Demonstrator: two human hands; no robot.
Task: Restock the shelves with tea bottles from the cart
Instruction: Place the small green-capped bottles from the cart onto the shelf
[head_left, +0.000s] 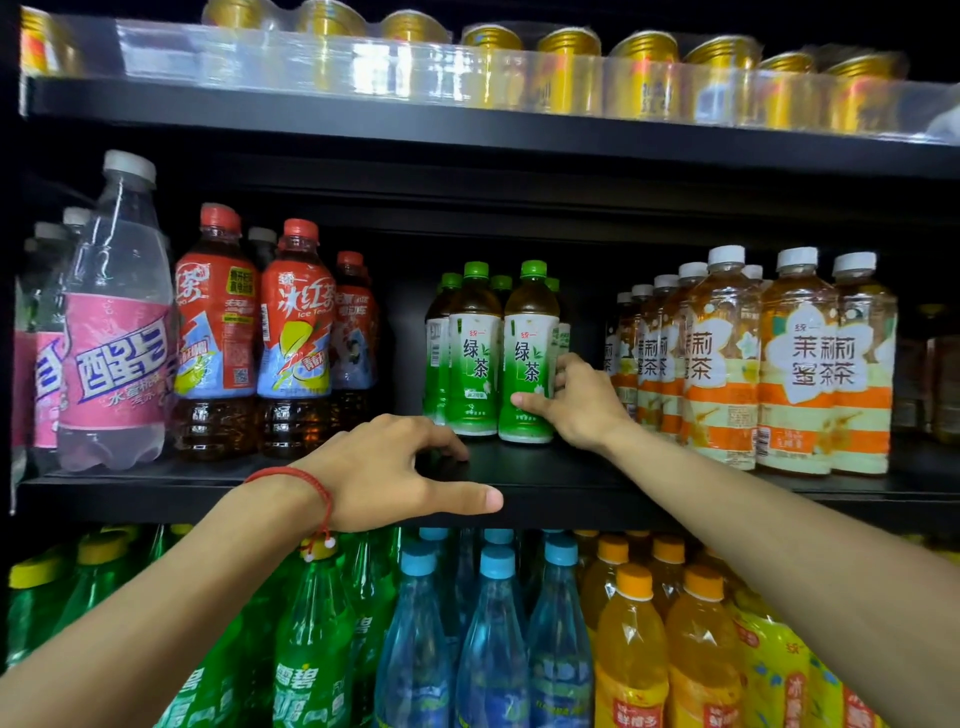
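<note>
Green tea bottles with green caps stand in the middle of the black shelf (571, 483). My right hand (576, 402) grips the front right green tea bottle (530, 358) low on its side, thumb across the label and fingers behind it. Beside it stands another green tea bottle (474, 353), with more behind. My left hand (395, 467) rests on the shelf's front edge just left of these bottles, fingers bent down onto the board and thumb stretched along the lip, holding nothing. A red cord circles that wrist. No cart is in view.
Red-capped iced tea bottles (296, 338) and pink-labelled soda (119, 332) fill the shelf's left; white-capped jasmine tea bottles (795, 364) fill the right. Yellow cans (566, 73) sit above. Below stand green, blue and orange bottles (493, 634). A gap lies between the iced tea and the green tea.
</note>
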